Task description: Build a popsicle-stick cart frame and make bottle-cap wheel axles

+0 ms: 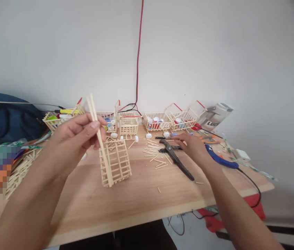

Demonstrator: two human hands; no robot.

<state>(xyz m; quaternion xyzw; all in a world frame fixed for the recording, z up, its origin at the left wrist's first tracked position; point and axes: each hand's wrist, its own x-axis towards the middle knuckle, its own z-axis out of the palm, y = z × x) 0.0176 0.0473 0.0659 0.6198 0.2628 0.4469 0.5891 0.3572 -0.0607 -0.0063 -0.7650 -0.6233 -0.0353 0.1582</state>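
Observation:
My left hand (78,137) is raised on the left, thumb and fingers pinched around a few long thin wooden sticks (100,139). The sticks slant down in front of a small lattice frame of sticks (121,161); I cannot tell if they touch it. My right hand (192,147) hovers low over the table, fingers stretched out and somewhat apart. Its fingertips are by the right end of a slim black tool (162,138) and the black-handled cutter (178,161); contact is unclear. Short cut sticks (153,149) lie left of the cutter.
Along the wall stand several little stick-built carts (157,121) with white wheels, some holding bottle caps. A blue corded tool (221,159) and orange-handled pliers (209,140) lie at right. More sticks (22,173) are piled at left, beside a dark blue bag (6,116).

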